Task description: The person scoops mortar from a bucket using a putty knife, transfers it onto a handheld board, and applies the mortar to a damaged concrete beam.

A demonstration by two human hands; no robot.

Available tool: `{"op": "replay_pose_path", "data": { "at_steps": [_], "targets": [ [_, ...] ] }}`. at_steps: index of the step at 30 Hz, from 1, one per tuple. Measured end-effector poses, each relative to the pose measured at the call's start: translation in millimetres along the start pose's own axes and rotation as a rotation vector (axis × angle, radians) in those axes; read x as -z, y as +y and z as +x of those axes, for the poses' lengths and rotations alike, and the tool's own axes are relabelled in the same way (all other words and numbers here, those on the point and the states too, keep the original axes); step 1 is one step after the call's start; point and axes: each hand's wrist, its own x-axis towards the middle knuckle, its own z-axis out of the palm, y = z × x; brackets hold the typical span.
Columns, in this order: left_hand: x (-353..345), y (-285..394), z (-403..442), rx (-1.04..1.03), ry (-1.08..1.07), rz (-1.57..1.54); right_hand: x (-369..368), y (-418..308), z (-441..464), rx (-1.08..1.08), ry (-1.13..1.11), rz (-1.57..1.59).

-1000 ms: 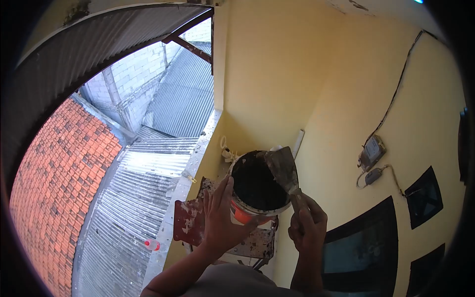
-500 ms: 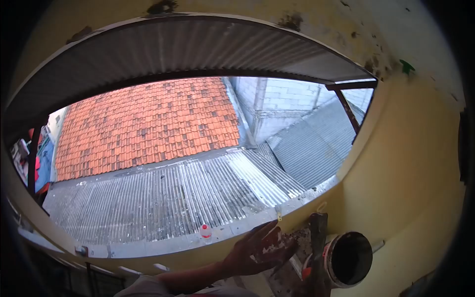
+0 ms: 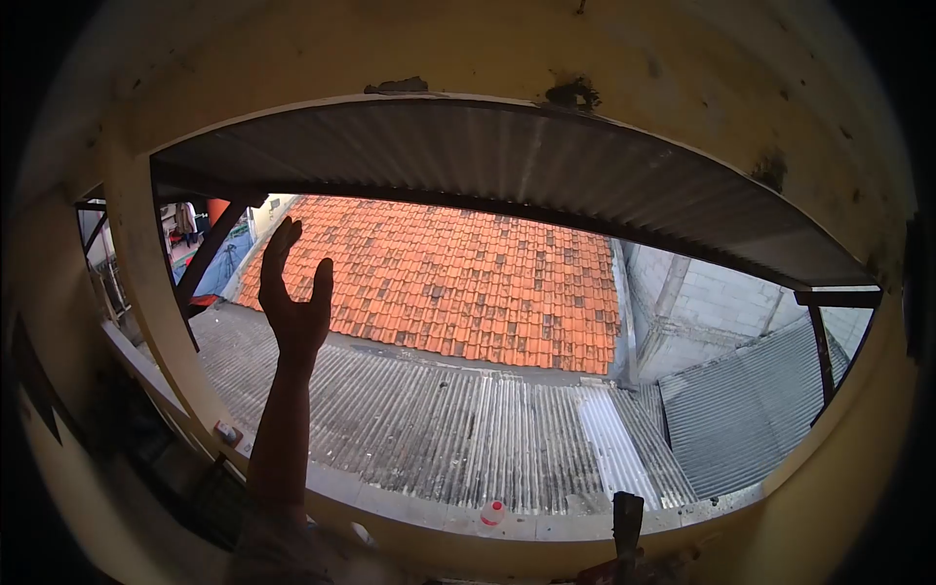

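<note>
1 bottle on ledge, left of scraper

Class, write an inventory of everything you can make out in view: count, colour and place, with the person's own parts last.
Tiled roof: 1, orange, beyond the opening
Corrugated roofs: at least 2, grey, below and right of the tiles
Block wall: 1, whitish, beyond, right
Awning: 1, dark grey, overhead
Painted wall: 1, yellow, framing the opening
Ledge: 1, pale grey, below the opening
Bottle: 1, clear with red cap, on the ledge
Braces: at least 2, dark, opening's ends
Scraper-like tool: 1, dark, bottom right
Left hand: 1, shadowed, raised before the roofs, fingers spread
Right hand: none visible
</note>
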Motion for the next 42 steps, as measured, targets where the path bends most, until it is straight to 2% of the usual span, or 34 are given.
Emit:
{"op": "replay_pose_path", "data": {
  "at_steps": [1,2,3,5,7,11,13,14,16,18,20,23,27,29,32,33,36,37,40,42],
  "targets": [
    [-5,-23,21,-0.087,0.018,0.066,-4,1,5,-0.003,0.045,-0.031],
    [-12,-47,36,-0.057,0.02,0.136,-8,2,8,-0.008,0.072,-0.061],
    [-21,-75,62,-0.224,0.046,0.214,-12,3,11,-0.012,0.093,-0.085],
    [-26,-70,120,-0.49,0.015,0.153,-18,7,13,-0.011,0.123,-0.122],
    [-37,-74,160,-0.548,0.041,0.285,-26,12,20,-0.01,0.137,-0.145],
    [-73,-122,223,-0.579,-0.039,0.289,-45,25,47,-0.033,0.173,-0.232],
    [-91,-170,243,-0.769,0.056,0.35,-68,27,68,-0.045,0.148,-0.269],
    [-96,-178,248,-0.778,0.039,0.335,-78,29,79,-0.051,0.131,-0.287],
    [-105,-186,256,-0.951,0.257,0.551,-98,29,100,-0.064,0.088,-0.314],
    [-109,-196,268,-0.905,0.214,0.64,-122,28,114,-0.067,0.049,-0.311],
    [-111,-219,279,-0.991,0.202,0.642,-156,23,125,-0.081,0.023,-0.252],
    [-105,-189,271,-0.752,0.019,0.16,-184,13,147,-0.04,-0.13,-0.316],
    [-95,-174,261,-0.672,0.011,0.257,-220,-1,174,0.081,-0.25,-0.422],
    [-91,-158,254,-0.66,-0.111,0.023,-238,-9,189,0.099,-0.322,-0.397],
    [-90,-140,243,-0.697,-0.017,0.171,-264,-23,213,0.168,-0.455,-0.425],
    [-88,-138,245,-0.782,-0.007,0.216,-273,-27,220,0.174,-0.479,-0.433],
    [-86,-132,240,-0.747,-0.005,0.267,-300,-37,249,0.26,-0.606,-0.432],
    [-83,-129,241,-0.751,0.016,0.292,-309,-39,263,0.362,-0.65,-0.494],
    [-76,-124,242,-0.777,-0.025,0.347,-344,-51,295,0.392,-0.728,-0.53],
    [-73,-125,242,-0.724,-0.094,0.315,-364,-57,319,0.363,-0.858,-0.45]
  ]
}}
